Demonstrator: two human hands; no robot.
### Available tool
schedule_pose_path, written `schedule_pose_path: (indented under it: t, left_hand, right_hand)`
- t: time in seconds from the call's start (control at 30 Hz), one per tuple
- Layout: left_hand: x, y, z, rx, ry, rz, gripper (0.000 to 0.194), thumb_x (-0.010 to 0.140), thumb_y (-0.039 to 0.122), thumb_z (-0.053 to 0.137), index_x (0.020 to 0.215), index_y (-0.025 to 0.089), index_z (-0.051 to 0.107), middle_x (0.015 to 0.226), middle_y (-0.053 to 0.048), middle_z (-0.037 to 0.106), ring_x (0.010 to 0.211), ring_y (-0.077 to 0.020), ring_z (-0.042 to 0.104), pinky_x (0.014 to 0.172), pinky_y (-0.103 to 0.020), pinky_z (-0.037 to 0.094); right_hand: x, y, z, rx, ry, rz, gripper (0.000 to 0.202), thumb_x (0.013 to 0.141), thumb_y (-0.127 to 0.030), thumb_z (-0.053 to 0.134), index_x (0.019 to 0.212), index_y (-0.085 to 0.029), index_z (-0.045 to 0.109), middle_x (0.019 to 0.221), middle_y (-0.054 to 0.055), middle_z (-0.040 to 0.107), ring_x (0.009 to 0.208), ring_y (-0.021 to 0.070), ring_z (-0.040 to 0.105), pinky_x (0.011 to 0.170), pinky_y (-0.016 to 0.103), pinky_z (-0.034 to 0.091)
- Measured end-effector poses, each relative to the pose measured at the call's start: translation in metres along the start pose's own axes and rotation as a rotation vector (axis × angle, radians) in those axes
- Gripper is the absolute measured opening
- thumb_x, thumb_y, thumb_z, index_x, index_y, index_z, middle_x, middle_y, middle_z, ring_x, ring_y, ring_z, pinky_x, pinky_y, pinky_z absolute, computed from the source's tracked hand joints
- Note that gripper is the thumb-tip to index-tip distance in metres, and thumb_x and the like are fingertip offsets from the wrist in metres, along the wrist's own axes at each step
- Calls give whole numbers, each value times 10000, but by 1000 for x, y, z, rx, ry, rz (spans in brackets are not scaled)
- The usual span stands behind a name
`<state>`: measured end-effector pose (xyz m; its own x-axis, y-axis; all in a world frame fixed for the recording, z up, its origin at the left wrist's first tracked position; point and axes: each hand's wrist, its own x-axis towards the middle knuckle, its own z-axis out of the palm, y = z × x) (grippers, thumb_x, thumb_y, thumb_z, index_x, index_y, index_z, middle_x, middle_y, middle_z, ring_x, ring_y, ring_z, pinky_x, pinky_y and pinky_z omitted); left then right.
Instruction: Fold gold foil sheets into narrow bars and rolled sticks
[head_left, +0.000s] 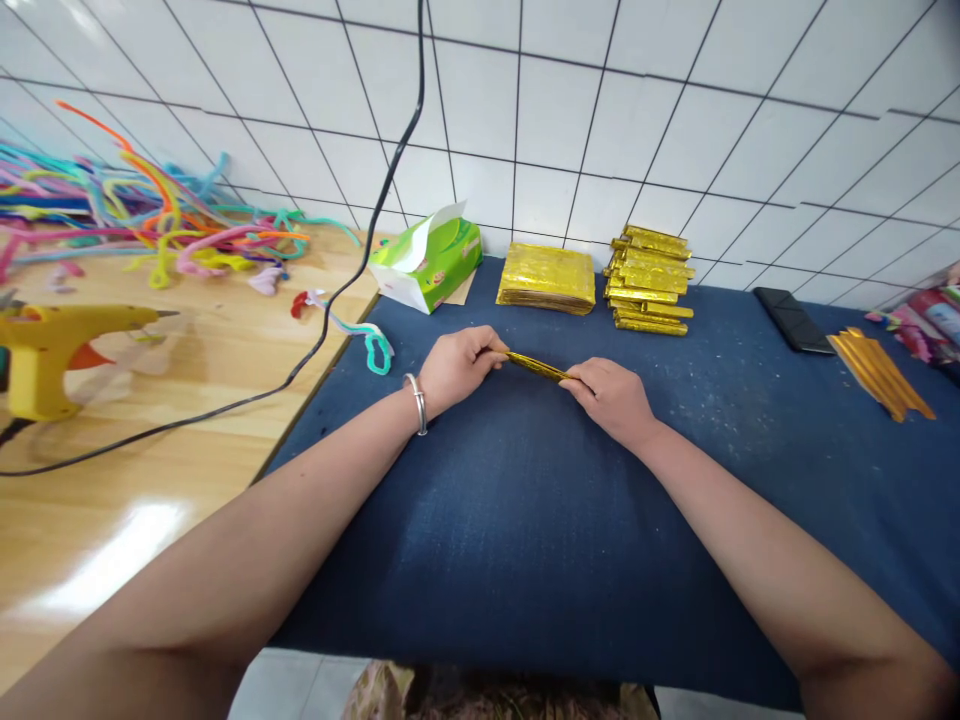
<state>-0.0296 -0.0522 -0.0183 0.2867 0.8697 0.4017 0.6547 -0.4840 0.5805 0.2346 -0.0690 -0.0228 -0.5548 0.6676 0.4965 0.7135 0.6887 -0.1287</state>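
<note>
A narrow gold foil strip is stretched between both hands above the dark blue cloth. My left hand, with a silver bangle at the wrist, pinches its left end. The right end is closed between the fingers and thumb of my right hand. Behind the hands lies a flat stack of gold sheets. Just right of that stack, several narrow folded gold strips are piled up. The fingertips hide both ends of the held strip.
A green tissue box stands by the tiled wall. At left, a yellow glue gun, colourful pipe cleaners and a black cable lie on wood. A black phone and pleated gold paper lie right.
</note>
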Motion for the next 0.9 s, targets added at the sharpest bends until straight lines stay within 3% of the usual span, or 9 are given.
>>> schedule_pose_path:
  t: [0.27, 0.43, 0.53, 0.63, 0.77, 0.9]
  left_hand:
    - [1, -1, -5, 338, -101, 301, 107, 878, 278, 574, 875, 184, 625, 864, -35, 662, 854, -182, 578, 768, -317, 374]
    - [-2, 14, 4, 364, -141, 446, 209, 922, 306, 515, 1045, 203, 648, 980, -60, 678, 914, -182, 568, 806, -329, 354]
    - [-5, 27, 11, 417, -168, 523, 230, 945, 292, 466, 1047, 187, 643, 958, -64, 674, 901, -172, 573, 808, -319, 360]
    - [-9, 37, 14, 444, -193, 526, 237, 962, 277, 418, 987, 164, 625, 866, -51, 658, 826, -153, 586, 769, -292, 380]
    - [-14, 44, 13, 411, -218, 422, 224, 967, 272, 389, 962, 172, 590, 820, -27, 643, 736, -134, 589, 681, -253, 393]
    - [-16, 45, 11, 301, -222, 336, 231, 977, 297, 360, 989, 182, 560, 849, -24, 642, 724, -118, 590, 645, -226, 395]
  right_hand:
    - [0, -6, -7, -196, -53, -141, 273, 963, -303, 417, 893, -170, 644, 821, 67, 647, 804, 176, 552, 734, 304, 390]
    - [1, -10, -4, -227, -44, -181, 293, 966, -333, 412, 888, -161, 636, 797, 61, 635, 765, 170, 529, 724, 304, 376]
    - [0, -13, -2, -201, -16, -185, 300, 964, -356, 418, 867, -164, 627, 787, 54, 631, 766, 166, 532, 731, 300, 379]
    - [-1, -16, -1, -146, 25, -164, 304, 963, -372, 418, 846, -173, 616, 785, 51, 634, 773, 161, 544, 742, 294, 389]
    - [-3, -21, -5, -28, 95, -109, 311, 954, -399, 424, 800, -185, 588, 782, 56, 635, 749, 158, 556, 728, 287, 420]
    - [-3, -26, -11, 144, 84, -86, 270, 930, -422, 456, 898, -185, 581, 853, 70, 645, 783, 164, 575, 744, 295, 460]
